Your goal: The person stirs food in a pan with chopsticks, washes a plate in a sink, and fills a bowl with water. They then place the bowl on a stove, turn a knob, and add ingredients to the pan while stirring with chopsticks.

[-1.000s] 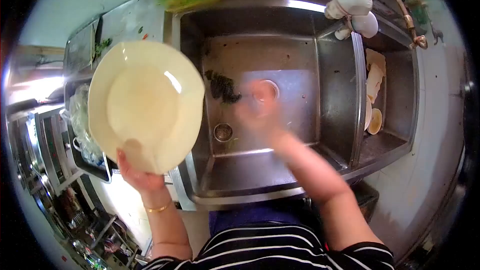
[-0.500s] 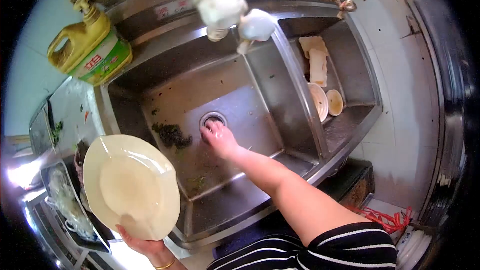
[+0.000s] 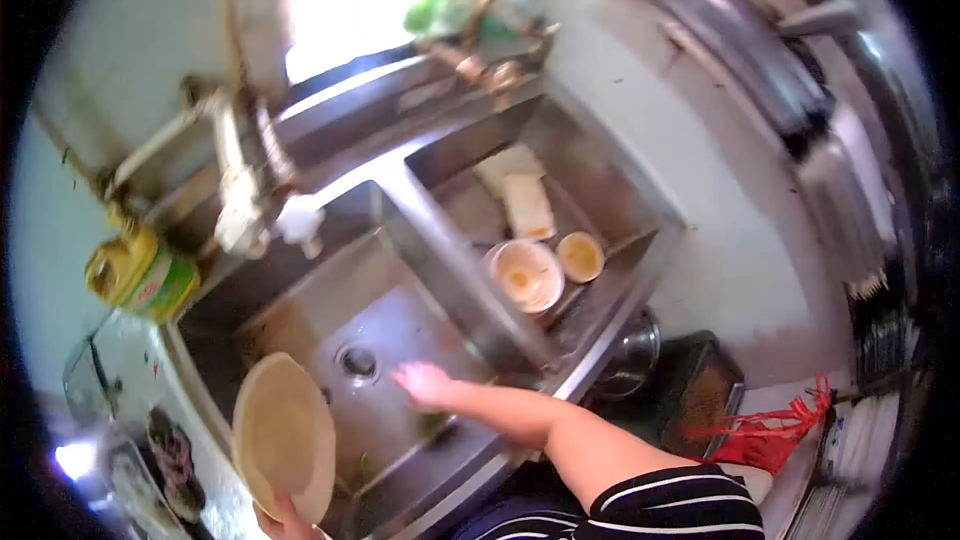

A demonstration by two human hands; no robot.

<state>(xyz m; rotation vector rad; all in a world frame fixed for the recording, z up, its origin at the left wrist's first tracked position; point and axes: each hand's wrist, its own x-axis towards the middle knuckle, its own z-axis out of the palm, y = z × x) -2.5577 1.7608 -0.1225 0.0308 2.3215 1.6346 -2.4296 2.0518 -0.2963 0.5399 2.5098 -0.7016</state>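
My left hand (image 3: 287, 520) grips the lower rim of a cream oval plate (image 3: 284, 438), which is tilted over the left side of the large sink basin. Over the basin floor, my right hand (image 3: 425, 384) is right of the drain (image 3: 357, 363); its fingers are blurred, and I cannot make out whether they hold anything. Dark green scraps (image 3: 432, 427) lie below this hand. In the smaller basin sit a white bowl (image 3: 527, 277), a small yellowish bowl (image 3: 580, 257) and a pale slab (image 3: 527, 206).
White taps (image 3: 240, 210) jut over the large basin's back edge. A yellow detergent jug (image 3: 145, 278) stands at the back left. Red plastic strips (image 3: 770, 430) hang at the lower right, near a dark crate (image 3: 697, 390).
The view has swung to the right. My right hand has left the drain and is now right of it. The plate in my left hand has moved over the basin's left side.
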